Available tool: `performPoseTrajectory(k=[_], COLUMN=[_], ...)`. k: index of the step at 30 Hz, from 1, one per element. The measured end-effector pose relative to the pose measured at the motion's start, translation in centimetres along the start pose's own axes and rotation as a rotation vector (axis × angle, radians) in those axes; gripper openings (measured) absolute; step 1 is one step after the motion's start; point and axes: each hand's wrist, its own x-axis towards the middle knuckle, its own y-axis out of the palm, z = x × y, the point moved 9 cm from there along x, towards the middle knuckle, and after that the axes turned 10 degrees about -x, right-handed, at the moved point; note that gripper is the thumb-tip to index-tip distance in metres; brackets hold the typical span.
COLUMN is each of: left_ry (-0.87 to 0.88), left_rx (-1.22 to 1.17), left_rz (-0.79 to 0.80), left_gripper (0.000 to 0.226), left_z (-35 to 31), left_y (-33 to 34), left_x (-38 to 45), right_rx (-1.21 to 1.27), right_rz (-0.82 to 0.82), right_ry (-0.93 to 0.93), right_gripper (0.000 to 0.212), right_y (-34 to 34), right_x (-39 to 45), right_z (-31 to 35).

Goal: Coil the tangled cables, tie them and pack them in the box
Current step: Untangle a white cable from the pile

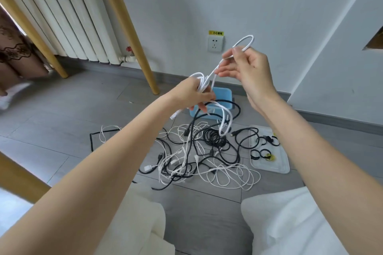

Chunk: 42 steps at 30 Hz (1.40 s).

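A white cable (214, 70) is held up in the air, running slanted from the lower left up to the right, with a loop at the top. The left hand (193, 94) grips a bunch of its coils. The right hand (243, 66) pinches the loop between thumb and fingers. Below, a messy pile of cables (199, 151) lies on the floor. The blue box (221, 97) sits behind it near the wall, with bare floor around the pile.
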Motion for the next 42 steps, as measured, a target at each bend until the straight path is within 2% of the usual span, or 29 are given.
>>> performPoseTrajectory(k=[2, 3, 4, 5, 7, 10, 12, 14, 17, 19, 21, 23, 26, 28, 31, 34, 36, 38, 40, 42], left_ry=[0.049, 0.064, 0.074, 0.081, 0.088, 0.114, 0.108, 0.071, 0.004, -0.030, -0.051, -0.035, 0.065, 0.131, 0.193, 0.222, 0.226, 0.220, 0.190, 0.121], left_rx=[0.058, 0.056, 0.030, -0.010, -0.072, 0.023, 0.201, 0.221, 0.002, -0.172, -0.325, -0.489, -0.538, -0.490, -0.366, -0.244, -0.249, -0.276, -0.251, -0.191], left_rz=[-0.151, -0.222, -0.274, -0.302, -0.305, -0.363, -0.434, -0.451, -0.540, -0.645, -0.723, -0.756, -0.687, -0.569, -0.372, -0.201, -0.207, -0.277, -0.351, -0.355], left_gripper=[0.018, 0.022, 0.024, 0.025, 0.023, 0.025, 0.026, 0.020, 0.025, 0.020, 0.018, 0.020, 0.022, 0.022, 0.021, 0.021, 0.022, 0.022, 0.021, 0.019], left_z=[-0.4, -0.6, -0.7, -0.9, -1.1, -1.2, -1.0, 0.1, 2.2, 3.3, 4.0, 4.0, 2.2, 0.5, -1.7, -3.0, -3.1, -2.7, -2.0, -1.0], left_y=[-1.3, -2.2, -2.8, -3.3, -3.5, -3.9, -4.4, -4.7, -6.8, -8.6, -9.6, -10.0, -9.6, -8.5, -6.2, -3.9, -3.7, -4.4, -5.0, -4.8], left_x=[0.2, 0.2, 0.1, 0.0, 0.0, -0.4, -0.6, -0.6, -0.7, -1.1, -1.3, -1.5, -1.5, -1.5, -0.9, -0.3, -0.4, -0.7, -0.7, -0.3], right_rx=[-0.061, -0.170, -0.334, -0.505, -0.697, -0.820, -0.992, -1.050, -1.033, -1.007, -1.009, -1.097, -1.338, -1.270, -0.897, -0.643, -0.628, -0.524, -0.324, -0.108], right_rz=[0.054, 0.100, 0.174, 0.291, 0.471, 0.388, 0.340, 0.315, 0.206, 0.136, 0.125, 0.243, 0.601, 0.573, 0.368, 0.385, 0.441, 0.460, 0.407, 0.271], right_ry=[-0.058, -0.030, 0.023, 0.086, 0.152, 0.038, -0.124, -0.259, -0.365, -0.419, -0.441, -0.334, -0.008, 0.025, -0.037, 0.003, 0.067, 0.158, 0.264, 0.396], right_gripper=[0.014, 0.012, 0.020, 0.026, 0.016, 0.008, 0.009, 0.007, 0.009, 0.011, 0.014, 0.019, 0.051, 0.051, 0.033, 0.031, 0.013, 0.008, 0.012, 0.015], right_y=[0.5, 0.7, 0.9, 1.5, 2.7, 2.8, 3.0, 3.2, 2.1, 1.4, 1.2, 1.3, 1.1, 1.3, 2.3, 3.6, 4.0, 4.1, 3.5, 2.3], right_x=[-0.1, -0.1, -0.3, -0.7, -2.0, -1.8, -1.7, -1.7, -1.5, -1.2, -1.0, -0.7, -1.9, -2.0, -0.8, -0.7, -1.2, -1.5, -1.6, -1.5], right_z=[0.5, 0.0, -1.1, -2.5, -4.6, -3.8, -2.3, -1.2, 0.2, 0.9, 0.8, -1.7, -7.7, -7.4, -3.6, -2.8, -3.7, -4.7, -5.4, -6.1])
